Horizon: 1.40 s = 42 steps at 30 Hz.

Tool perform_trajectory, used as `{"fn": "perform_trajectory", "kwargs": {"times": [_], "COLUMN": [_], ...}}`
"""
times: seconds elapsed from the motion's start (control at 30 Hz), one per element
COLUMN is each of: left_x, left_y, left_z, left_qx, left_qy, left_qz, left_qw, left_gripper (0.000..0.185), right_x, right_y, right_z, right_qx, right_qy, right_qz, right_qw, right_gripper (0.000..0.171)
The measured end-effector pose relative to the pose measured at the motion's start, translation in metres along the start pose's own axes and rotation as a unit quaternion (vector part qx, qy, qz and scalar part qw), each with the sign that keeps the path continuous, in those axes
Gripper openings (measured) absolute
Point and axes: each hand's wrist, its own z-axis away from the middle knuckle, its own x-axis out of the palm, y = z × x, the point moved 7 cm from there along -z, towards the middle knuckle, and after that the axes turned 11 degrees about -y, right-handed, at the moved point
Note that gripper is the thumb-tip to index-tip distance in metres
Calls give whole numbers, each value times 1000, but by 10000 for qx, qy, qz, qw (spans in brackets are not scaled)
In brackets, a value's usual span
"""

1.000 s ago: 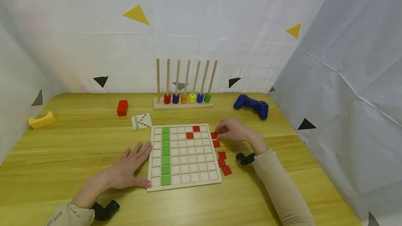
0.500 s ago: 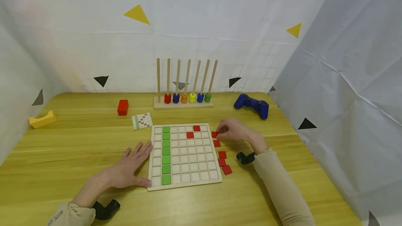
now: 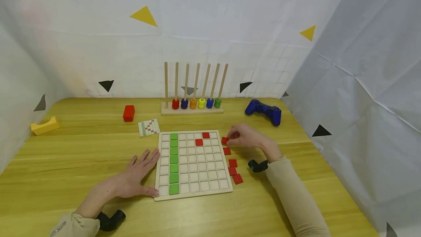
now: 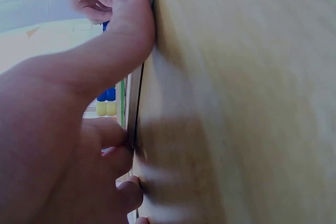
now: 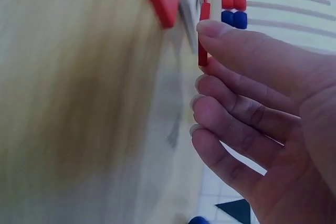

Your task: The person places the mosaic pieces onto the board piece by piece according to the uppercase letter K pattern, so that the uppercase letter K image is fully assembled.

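Right now the person's right hand (image 3: 245,136) is pinching a small red square tile (image 3: 225,140) between thumb and fingertips, just off the right edge of the wooden grid board (image 3: 192,195). Flat and thin, the tile is lying roughly level in the head view, one edge facing the board; in the right wrist view it is showing edge-on (image 5: 203,34) against the fingertips (image 5: 212,28), though blur is making its exact tilt hard to judge. It is plain red, with no marking to read.

The left hand (image 3: 136,175) is resting flat on the table (image 3: 82,149), fingers straight and spread, thumb pressing the board's near left corner. On the board a green column (image 3: 173,163) is filling the second file from the left, and two red tiles (image 3: 202,138) are sitting near the far right corner. Four loose red tiles (image 3: 232,166) are lying in a line beside the board's right edge, below the pinched one.

A small pattern card (image 3: 148,127) is lying just beyond the board's far left corner; its print is too small to read.
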Motion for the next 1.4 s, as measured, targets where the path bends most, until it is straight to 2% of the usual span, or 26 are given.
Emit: {"fn": "perform_trajectory", "kwargs": {"times": [0.13, 0.4, 0.67, 0.8, 1.03, 1.4], "left_x": [-1, -1, 0, 0, 1, 1], "left_y": [0, 1, 0, -1, 0, -1], "left_z": [1, 2, 2, 2, 0, 0], "left_qx": [-17, -33, -48, -50, -58, -71], "left_qy": [20, 12, 12, 9, 26, 23], "left_qz": [19, -9, 0, -18, -50, -106], "left_qw": [10000, 10000, 10000, 10000, 10000, 9999], "left_gripper": [116, 116, 116, 116, 115, 115], "right_x": [-3, -2, 8, 16, 32, 40], "right_y": [-12, -47, -84, -97, -103, -100], "right_z": [-6, -31, -56, -66, -76, -81], "right_qx": [-5, -46, -544, -563, -255, -127], "right_qy": [0, -410, -598, -809, -1165, -1181], "right_qz": [181, 370, 769, 760, 809, 887], "right_qw": [9998, 9985, 9938, 9922, 9896, 9889], "right_gripper": [17, 19, 19, 20, 17, 21]}}
